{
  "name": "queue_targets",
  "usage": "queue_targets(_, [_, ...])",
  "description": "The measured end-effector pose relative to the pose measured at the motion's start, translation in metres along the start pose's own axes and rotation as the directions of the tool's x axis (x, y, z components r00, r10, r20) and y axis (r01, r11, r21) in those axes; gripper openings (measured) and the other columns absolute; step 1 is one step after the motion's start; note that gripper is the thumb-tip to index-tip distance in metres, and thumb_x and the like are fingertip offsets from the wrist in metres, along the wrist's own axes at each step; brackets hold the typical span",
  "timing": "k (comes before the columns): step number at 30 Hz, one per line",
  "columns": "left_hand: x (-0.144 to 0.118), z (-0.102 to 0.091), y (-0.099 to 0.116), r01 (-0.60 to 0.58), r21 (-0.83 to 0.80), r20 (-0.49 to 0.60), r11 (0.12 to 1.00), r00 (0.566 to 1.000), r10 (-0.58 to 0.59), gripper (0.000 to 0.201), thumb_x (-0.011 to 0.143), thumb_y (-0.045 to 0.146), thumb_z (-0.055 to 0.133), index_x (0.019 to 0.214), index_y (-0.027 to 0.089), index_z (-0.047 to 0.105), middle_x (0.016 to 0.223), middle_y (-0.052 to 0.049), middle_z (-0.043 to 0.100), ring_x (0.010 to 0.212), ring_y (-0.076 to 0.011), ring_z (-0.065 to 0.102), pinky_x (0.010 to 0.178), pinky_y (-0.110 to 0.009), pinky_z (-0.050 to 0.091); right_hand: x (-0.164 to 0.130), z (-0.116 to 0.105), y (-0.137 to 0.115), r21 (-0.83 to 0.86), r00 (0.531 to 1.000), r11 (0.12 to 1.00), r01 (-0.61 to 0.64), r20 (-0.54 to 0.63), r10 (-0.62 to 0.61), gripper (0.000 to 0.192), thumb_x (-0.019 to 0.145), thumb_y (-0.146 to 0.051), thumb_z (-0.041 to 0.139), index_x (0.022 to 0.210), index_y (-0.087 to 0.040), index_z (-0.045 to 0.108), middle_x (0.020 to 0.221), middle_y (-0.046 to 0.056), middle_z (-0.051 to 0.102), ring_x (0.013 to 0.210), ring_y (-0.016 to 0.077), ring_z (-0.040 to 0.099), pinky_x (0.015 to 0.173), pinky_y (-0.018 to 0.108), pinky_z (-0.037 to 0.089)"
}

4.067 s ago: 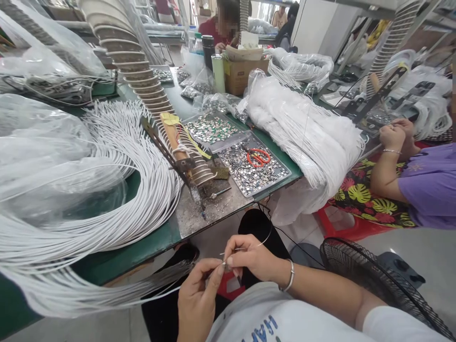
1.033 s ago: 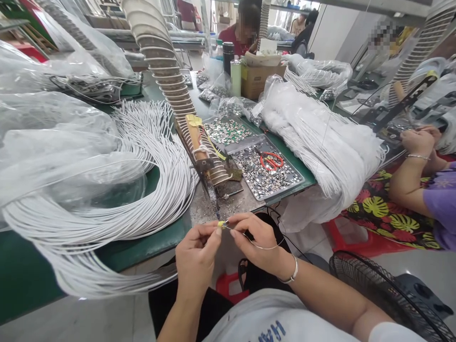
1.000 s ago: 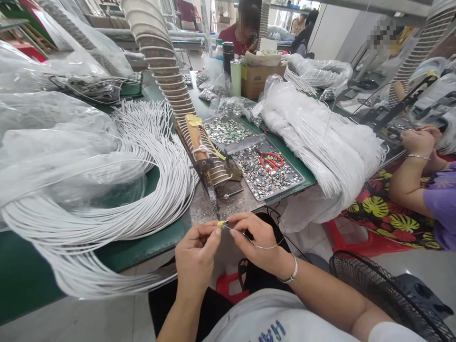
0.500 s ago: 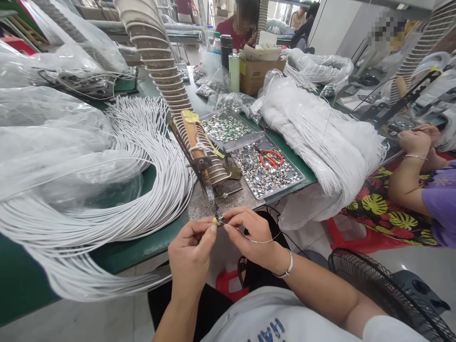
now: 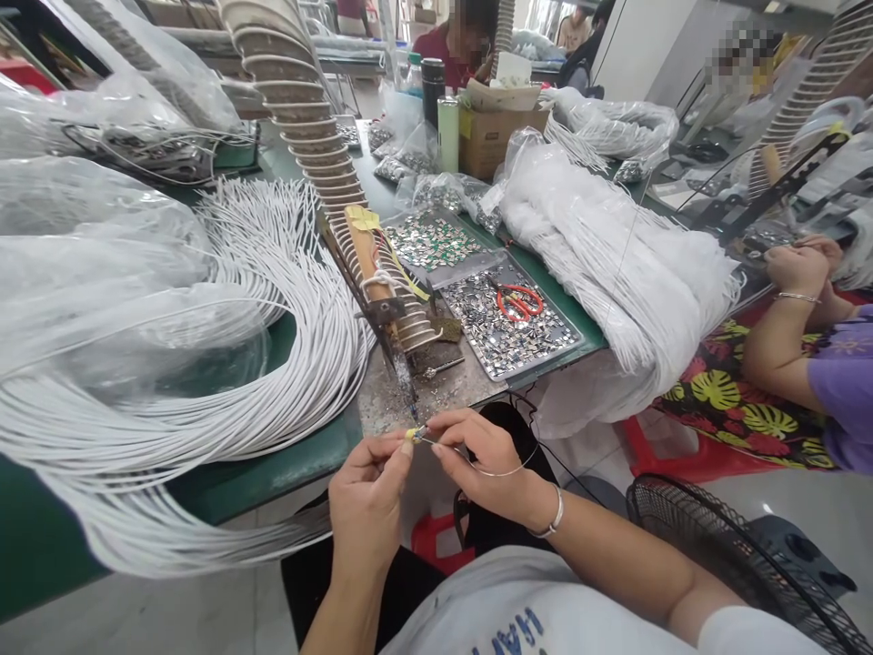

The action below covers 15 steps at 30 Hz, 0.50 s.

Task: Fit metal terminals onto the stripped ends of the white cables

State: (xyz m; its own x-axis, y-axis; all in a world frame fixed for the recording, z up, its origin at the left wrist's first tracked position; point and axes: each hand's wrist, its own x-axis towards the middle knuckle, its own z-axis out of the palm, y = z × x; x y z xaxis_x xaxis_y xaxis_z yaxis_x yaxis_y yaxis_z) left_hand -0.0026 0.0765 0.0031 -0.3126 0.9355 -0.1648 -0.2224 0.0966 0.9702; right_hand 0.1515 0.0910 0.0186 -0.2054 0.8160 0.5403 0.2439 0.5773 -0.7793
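As left hand (image 5: 372, 487), pinching a yellow piece (image 5: 411, 435), is dipping below the iron tip (image 5: 411, 400) — table's (image 5: 293, 471) front edge — right hand (image 5: 487, 459) is gripping wire (image 5: 503, 474), contact likely pausing.

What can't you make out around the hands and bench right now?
Head view, all:
Tiny yellow piece in the left hand: partly hidden by that hand, too small to identify.
Dark slender metal rod: whether it touches that piece is too small to tell.
Long white cable bundle: cut off by the left edge.
Round black wire fan: cut off by the bottom edge.
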Motion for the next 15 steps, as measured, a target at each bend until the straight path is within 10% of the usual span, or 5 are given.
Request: queue_targets(15, [-0.006,0.015,0.023,0.128,-0.096,-0.004,0.987,0.992,-0.129,0.025,0.068,0.026,0.078,0.061,0.015,0.057,0.05,0.006,0.048,0.048,-0.006,0.037,0.052,-0.019,0.032,0.01,-0.001,-0.005,0.003,0.998,0.999,0.047,-0.035,-0.047,0.007,0.091,-0.017,0.054,0.084,-0.019,0.057,0.098,0.01,0.069,0.094,0.0165,0.066,0.082,0.03,0.054])
